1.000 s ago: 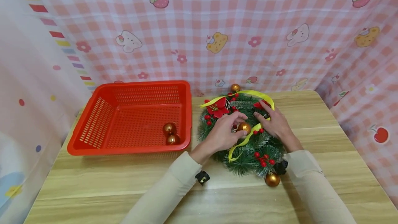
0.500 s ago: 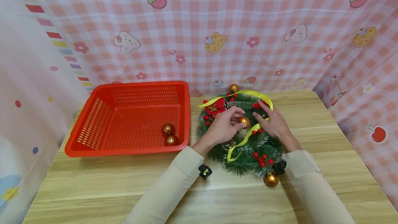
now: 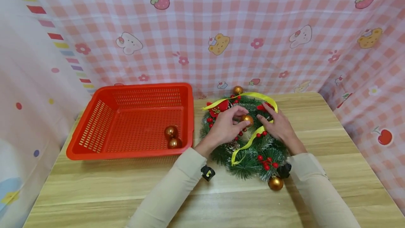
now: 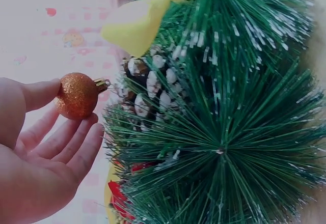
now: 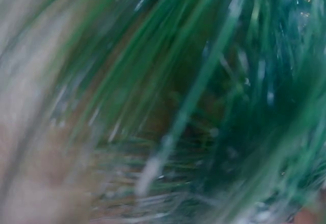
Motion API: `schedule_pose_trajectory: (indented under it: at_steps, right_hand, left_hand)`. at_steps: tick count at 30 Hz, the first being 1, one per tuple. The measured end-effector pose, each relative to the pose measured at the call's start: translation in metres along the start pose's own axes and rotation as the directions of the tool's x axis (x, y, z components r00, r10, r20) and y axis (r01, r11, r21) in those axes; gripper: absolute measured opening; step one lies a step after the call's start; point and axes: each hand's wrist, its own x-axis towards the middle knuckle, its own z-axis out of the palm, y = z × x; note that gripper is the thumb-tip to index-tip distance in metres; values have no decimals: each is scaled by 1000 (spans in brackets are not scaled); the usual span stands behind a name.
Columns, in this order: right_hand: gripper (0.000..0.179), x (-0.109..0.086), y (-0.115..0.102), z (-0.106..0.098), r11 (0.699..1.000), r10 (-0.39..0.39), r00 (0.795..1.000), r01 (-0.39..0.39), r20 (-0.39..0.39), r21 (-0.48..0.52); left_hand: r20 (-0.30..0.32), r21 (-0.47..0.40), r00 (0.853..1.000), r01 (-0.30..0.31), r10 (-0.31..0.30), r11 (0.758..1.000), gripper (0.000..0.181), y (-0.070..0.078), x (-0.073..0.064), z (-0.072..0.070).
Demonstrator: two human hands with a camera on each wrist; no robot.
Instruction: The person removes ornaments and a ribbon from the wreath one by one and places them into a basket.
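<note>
My left hand (image 3: 224, 126) pinches a glittery copper-gold Christmas bauble (image 4: 77, 95) between thumb and fingers, over the middle of the wreath in the head view. The left wrist view shows its small metal cap and loop pointing at a snow-tipped pine cone (image 4: 147, 89). The green Christmas wreath (image 3: 245, 166) lies on the table, dressed with red berries (image 3: 267, 163), a red poinsettia (image 3: 218, 109) and a loose yellow ribbon (image 3: 261, 96). My right hand (image 3: 280, 126) rests on the wreath's right side with fingers extended by the ribbon. Green needles fill the blurred right wrist view.
A red plastic basket (image 3: 133, 155) stands on the left, with two shiny copper baubles (image 3: 172, 137) in its near right corner. One gold bauble (image 3: 276, 183) sits at the wreath's front edge, another (image 3: 238, 89) at its back. A checked curtain (image 3: 190, 24) hangs behind the table.
The bauble in my left hand has shifted slightly up and away from me over the wreath, and its fingers have moved around it. My right hand has stayed in place.
</note>
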Motion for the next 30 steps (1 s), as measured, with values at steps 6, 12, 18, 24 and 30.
schedule_pose_trajectory:
  at_steps: [6, 12, 18, 24, 30]
  right_hand:
    - [71, 0, 0, 0, 1000, 5, 1000, -5, 2, -1]
    - [71, 1, 1, 1, 1000, 7, 1000, -7, -1, 3]
    - [71, 1, 1, 2, 1000, -3, 1000, 3, -6, 0]
    - [71, 1, 2, 2, 1000, -12, 1000, 12, -14, 3]
    - [71, 0, 2, 1, 1000, -6, 1000, 6, -9, 0]
  left_hand:
    - [-6, -59, 1000, -12, 12, 998, 26, 5, -2, -3]
    - [31, -67, 999, 14, -12, 998, 28, 5, -1, -4]
    - [59, -17, 997, 44, -43, 999, 32, 3, 0, 0]
    - [46, 14, 998, 31, -32, 999, 33, 0, 2, 3]
    - [44, 35, 997, 61, -63, 997, 33, -2, 2, 5]
